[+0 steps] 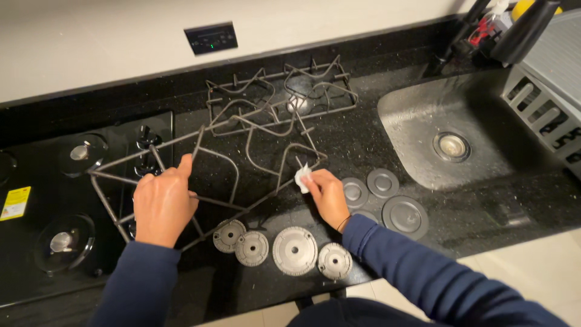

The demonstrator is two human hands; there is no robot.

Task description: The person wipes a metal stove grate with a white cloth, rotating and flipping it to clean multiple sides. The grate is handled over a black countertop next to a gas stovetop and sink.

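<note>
Grate (242, 158), large wire stove rack, lies tilted on black counter (484, 212), left end over cooktop (36, 230). Left hand (162, 206) clenched on grate's left bars, steadying it. Right hand (324, 192) pinches small white cloth (302, 178) against right-hand bar. Wiping step seems underway; next stroke likely needs firm hold and pressure along bar. Second grate (284, 91) far, burner caps (295, 250) near, sink (423, 109) right.

Warm overhead indoor light, moderately dim; frame mostly sharp.
Glare spots on the speckled black stone countertop (339, 127) and the wet dark basin sink (423, 115); soft shadows below the hands; slight wide-angle bending at edges.
</note>
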